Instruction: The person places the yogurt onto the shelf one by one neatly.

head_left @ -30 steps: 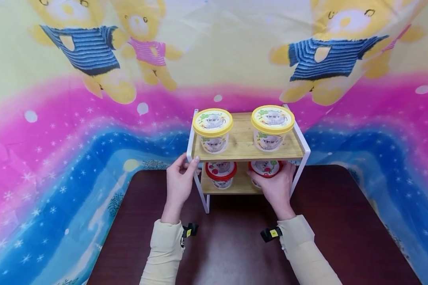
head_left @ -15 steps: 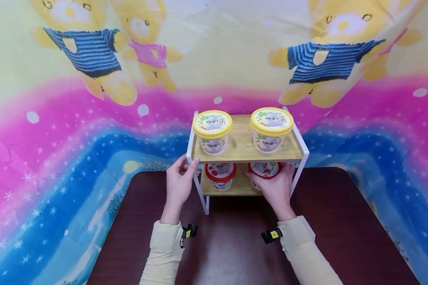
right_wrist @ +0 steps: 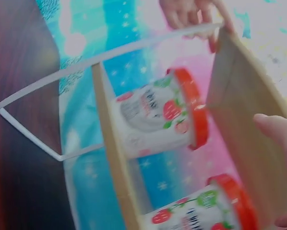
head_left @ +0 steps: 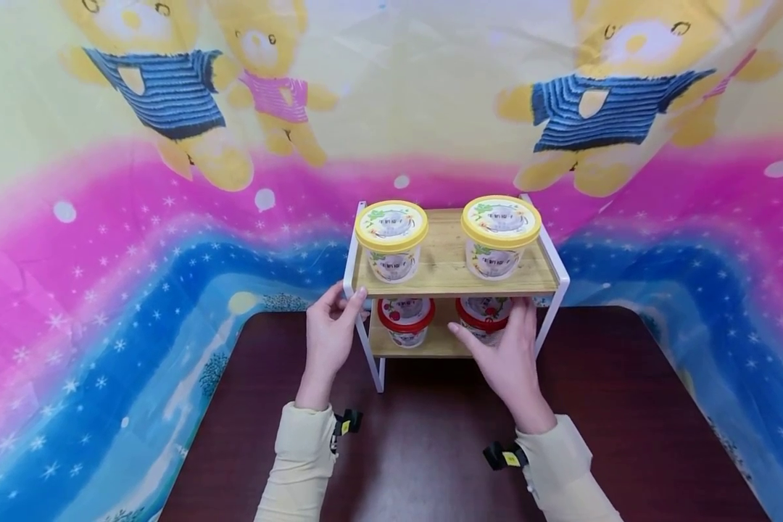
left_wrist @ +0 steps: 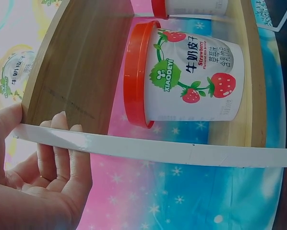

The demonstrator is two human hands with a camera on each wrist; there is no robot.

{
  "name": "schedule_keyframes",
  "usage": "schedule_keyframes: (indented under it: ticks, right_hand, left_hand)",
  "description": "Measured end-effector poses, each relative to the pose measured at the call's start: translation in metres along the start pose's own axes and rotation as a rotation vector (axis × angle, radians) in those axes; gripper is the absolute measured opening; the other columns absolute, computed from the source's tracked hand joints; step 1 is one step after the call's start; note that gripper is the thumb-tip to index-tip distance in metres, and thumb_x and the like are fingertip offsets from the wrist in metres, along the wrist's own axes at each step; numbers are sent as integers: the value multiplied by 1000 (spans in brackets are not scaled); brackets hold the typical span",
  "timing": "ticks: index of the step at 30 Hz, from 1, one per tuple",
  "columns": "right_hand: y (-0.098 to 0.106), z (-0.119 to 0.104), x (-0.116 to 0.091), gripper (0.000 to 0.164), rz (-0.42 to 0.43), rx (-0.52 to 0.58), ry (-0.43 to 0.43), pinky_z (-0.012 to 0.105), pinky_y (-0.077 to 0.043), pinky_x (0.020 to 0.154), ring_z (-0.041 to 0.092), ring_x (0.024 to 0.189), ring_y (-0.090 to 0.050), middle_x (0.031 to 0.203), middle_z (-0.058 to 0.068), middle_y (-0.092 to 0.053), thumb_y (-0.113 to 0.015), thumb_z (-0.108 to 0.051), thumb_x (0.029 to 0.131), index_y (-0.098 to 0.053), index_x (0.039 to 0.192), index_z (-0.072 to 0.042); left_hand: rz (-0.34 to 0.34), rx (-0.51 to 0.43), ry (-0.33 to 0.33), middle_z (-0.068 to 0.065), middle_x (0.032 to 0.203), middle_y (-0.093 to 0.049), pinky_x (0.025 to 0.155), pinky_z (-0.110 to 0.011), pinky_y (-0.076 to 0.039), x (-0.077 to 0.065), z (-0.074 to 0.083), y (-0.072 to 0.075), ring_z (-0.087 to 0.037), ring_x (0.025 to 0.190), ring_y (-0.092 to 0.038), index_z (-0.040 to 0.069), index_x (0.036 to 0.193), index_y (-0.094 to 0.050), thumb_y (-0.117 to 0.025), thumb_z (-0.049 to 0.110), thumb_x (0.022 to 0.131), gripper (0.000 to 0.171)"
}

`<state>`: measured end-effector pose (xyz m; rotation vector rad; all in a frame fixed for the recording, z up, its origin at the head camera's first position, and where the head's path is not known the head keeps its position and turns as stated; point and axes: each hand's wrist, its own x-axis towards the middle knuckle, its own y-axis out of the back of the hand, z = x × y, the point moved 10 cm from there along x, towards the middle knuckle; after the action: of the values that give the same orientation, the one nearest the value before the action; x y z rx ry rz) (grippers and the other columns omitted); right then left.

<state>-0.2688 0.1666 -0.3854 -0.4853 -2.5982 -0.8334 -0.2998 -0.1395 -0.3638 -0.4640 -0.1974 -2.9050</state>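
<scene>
A two-tier rack (head_left: 445, 250) with wooden boards and white metal frames stands on the table. My left hand (head_left: 328, 337) grips its upper left front corner; in the left wrist view the thumb lies against the board and the fingers bend behind the white bar (left_wrist: 134, 145). On the lower shelf sit two strawberry milk tubs with red lids, a left tub (head_left: 407, 330) and a right tub (head_left: 484, 319). Beside the right tub my right hand (head_left: 512, 359) is spread, its thumb apart from the tub; its fingertips are partly hidden under the upper board.
Two yellow-lidded tubs stand on the upper board, one on the left (head_left: 393, 239) and one on the right (head_left: 499, 235). Dark brown table (head_left: 431, 457) surrounds the rack. Close behind hangs a printed bear backdrop (head_left: 404, 109).
My right hand has let go of the right red-lidded tub and drawn back slightly toward me, its thumb off the lid. The left hand stays on the rack corner.
</scene>
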Motion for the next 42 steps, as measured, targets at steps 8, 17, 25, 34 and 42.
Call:
schedule_keyframes:
  ticks: [8, 17, 25, 34, 42]
  right_hand:
    - [24, -12, -22, 98, -85, 2, -19, 65, -34, 108, 32, 140, -34, 152, 13, -34, -85, -42, 83, -28, 158, -13]
    - [56, -17, -31, 74, -71, 50, -29, 53, -38, 110, 32, 135, -46, 144, 11, -49, -83, -30, 88, -46, 151, -13]
    - [85, -12, -30, 66, 46, 96, -33, 16, -34, 107, 22, 130, -51, 139, 6, -55, -82, -13, 89, -52, 147, -12]
    - [110, -5, -26, 59, 185, 162, -26, 22, -39, 107, 12, 123, -54, 133, 9, -59, -80, -5, 89, -56, 143, -9]
    - [121, 11, -20, 47, 247, 195, -80, 25, -38, 109, 15, 123, -53, 133, 8, -58, -70, -14, 98, -55, 143, -9]
  left_hand:
    - [7, 2, 1, -14, 82, -61, 77, -36, -59, 0, -2, 2, -28, 78, -69, 9, 127, -70, -71, 37, 97, 41]
    - [11, 6, -6, -14, 81, -61, 76, -35, -59, 2, 0, 0, -25, 77, -70, 8, 126, -70, -72, 36, 97, 41]
    - [7, -1, 0, -14, 82, -61, 76, -36, -59, 2, -2, -1, -25, 77, -69, 8, 126, -70, -71, 35, 97, 39]
    - [16, -15, -1, -13, 82, -61, 75, -34, -60, 1, 0, -4, -27, 76, -70, 7, 127, -69, -72, 32, 97, 39]
    - [19, 62, 12, -12, 102, -64, 89, -43, -56, -3, 1, -4, -28, 98, -67, 10, 145, -57, -72, 41, 96, 60]
